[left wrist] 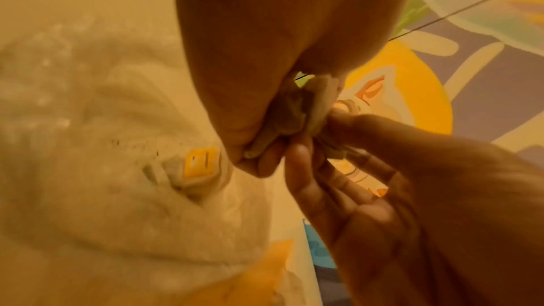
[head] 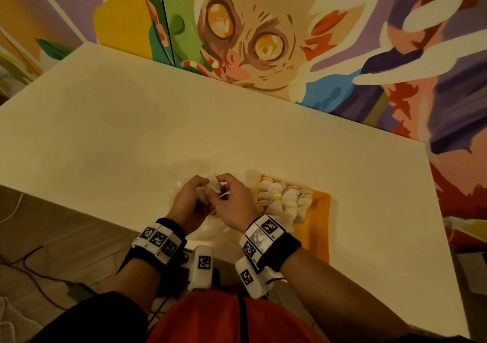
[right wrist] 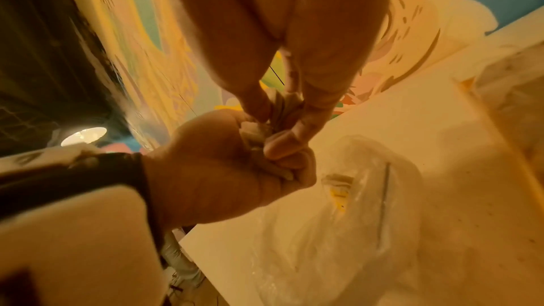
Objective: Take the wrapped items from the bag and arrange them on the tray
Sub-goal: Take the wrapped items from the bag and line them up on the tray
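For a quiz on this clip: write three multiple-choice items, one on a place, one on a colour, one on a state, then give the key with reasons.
1. Where does the tray lie relative to the hands?
A. to their right
B. to their left
C. under the bag

2. What colour is the tray?
A. blue
B. orange
C. black

3. What are the hands doing?
A. resting flat on the table
B. both pinching wrapped items
C. lifting the tray

Key:
1 A: in the head view the tray sits right of the right hand.
2 B: its bare rim is orange.
3 B: the left hand and the right hand both grip the wrapped items above the bag on the table.
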The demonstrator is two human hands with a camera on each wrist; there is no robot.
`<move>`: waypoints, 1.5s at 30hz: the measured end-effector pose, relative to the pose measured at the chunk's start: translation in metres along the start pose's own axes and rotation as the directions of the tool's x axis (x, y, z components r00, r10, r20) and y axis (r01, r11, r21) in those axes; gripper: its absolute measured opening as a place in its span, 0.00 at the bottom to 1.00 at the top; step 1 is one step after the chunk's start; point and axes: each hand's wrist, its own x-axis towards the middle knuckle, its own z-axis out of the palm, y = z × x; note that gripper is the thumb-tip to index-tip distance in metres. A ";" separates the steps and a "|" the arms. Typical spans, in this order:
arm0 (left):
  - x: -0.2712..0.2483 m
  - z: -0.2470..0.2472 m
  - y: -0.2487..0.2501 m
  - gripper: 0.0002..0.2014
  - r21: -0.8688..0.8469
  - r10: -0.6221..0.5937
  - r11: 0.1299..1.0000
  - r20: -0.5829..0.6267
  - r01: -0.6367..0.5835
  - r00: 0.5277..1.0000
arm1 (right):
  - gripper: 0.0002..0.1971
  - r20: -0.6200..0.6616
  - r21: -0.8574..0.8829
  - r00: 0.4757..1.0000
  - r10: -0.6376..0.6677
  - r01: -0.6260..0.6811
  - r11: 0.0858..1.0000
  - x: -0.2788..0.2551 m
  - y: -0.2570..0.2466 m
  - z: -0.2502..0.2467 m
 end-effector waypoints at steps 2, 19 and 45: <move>0.000 0.004 -0.003 0.18 -0.098 -0.015 0.995 -0.007 0.014 1.000 | 0.11 -0.016 -0.066 0.998 -0.067 0.065 0.996 -0.001 0.003 0.000; -0.003 0.023 -0.018 0.15 0.070 0.070 0.995 0.050 -0.074 0.996 | 0.12 -0.020 -0.386 0.997 -0.080 0.066 0.920 0.000 0.008 -0.034; 0.005 0.073 -0.043 0.09 0.273 -0.025 0.962 0.191 -0.029 0.981 | 0.07 -0.192 0.313 0.972 0.133 -0.067 0.947 -0.043 0.086 -0.110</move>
